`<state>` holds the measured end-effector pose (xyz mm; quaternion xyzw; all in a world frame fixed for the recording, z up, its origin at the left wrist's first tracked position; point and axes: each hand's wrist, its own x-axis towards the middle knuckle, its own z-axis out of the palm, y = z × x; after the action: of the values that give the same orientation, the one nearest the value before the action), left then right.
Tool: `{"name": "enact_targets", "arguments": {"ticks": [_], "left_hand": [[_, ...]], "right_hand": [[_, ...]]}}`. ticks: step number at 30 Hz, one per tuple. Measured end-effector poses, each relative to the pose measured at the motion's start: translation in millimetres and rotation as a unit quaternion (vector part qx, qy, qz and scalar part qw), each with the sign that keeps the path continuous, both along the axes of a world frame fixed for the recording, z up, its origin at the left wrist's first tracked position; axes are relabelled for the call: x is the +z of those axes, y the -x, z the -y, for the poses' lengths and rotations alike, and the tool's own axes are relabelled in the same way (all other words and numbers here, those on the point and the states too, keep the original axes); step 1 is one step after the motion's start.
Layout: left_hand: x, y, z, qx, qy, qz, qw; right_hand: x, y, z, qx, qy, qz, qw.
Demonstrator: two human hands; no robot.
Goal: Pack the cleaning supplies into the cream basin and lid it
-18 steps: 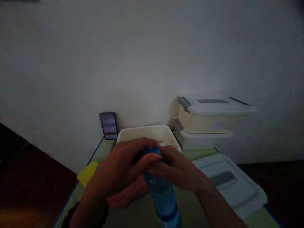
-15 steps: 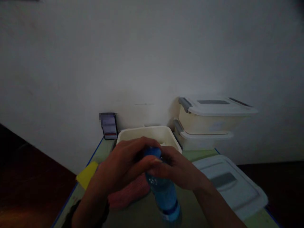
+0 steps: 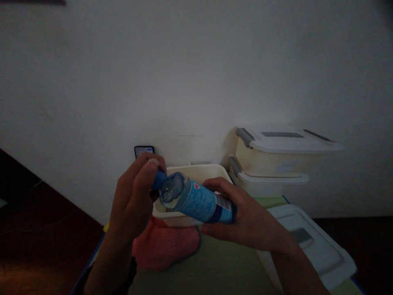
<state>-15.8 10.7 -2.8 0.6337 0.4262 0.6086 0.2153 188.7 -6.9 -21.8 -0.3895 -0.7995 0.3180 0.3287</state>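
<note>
A clear plastic bottle with a blue label lies nearly level in the air, its neck pointing left. My right hand is wrapped round its lower body. My left hand pinches the blue cap at the bottle's neck. Both hands hover over the open cream tub at the back of the table.
A pink knitted cloth lies on the green table below the hands. Two lidded cream boxes are stacked at the right by the wall. A loose white lid lies in front of them. A phone leans on the wall.
The bottle was upright with both hands on its top; now it is tipped sideways and raised, my right hand has slid down to its body, my left stays on the cap.
</note>
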Motion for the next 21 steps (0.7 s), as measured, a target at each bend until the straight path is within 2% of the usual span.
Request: {"name": "enact_targets", "arguments": {"ticks": [2, 4, 6, 8, 12, 15, 18, 21], "left_hand": [[2.7, -5.1, 2.8, 0.014, 0.027, -0.05, 0.998], [2.2, -11.4, 3.8, 0.041, 0.02, -0.041, 0.998], [-1.3, -17.2, 3.0, 0.052, -0.014, 0.02, 0.998], [-6.1, -20.9, 2.2, 0.057, -0.051, 0.076, 0.994], [-13.2, -22.4, 3.4, 0.074, -0.096, 0.087, 0.989], [-14.8, -21.9, 2.7, 0.07, -0.094, 0.075, 0.99], [-14.9, -22.5, -1.1, 0.042, -0.042, 0.086, 0.994], [-14.7, -25.5, -5.1, -0.034, 0.056, 0.157, 0.985]], "right_hand": [[2.1, -2.9, 1.9, -0.05, -0.105, 0.027, 0.993], [3.0, -5.2, 2.8, -0.089, -0.188, 0.047, 0.977], [3.1, -5.7, 3.2, -0.104, -0.23, 0.069, 0.965], [2.8, -4.9, 3.7, -0.089, -0.239, 0.083, 0.963], [5.3, -3.8, 5.0, -0.017, -0.19, 0.079, 0.978], [8.7, -5.9, 4.2, 0.015, -0.111, 0.073, 0.991], [8.1, -8.8, -0.6, 0.032, -0.021, 0.04, 0.998], [2.6, -11.2, -8.7, 0.047, 0.105, -0.08, 0.99]]}}
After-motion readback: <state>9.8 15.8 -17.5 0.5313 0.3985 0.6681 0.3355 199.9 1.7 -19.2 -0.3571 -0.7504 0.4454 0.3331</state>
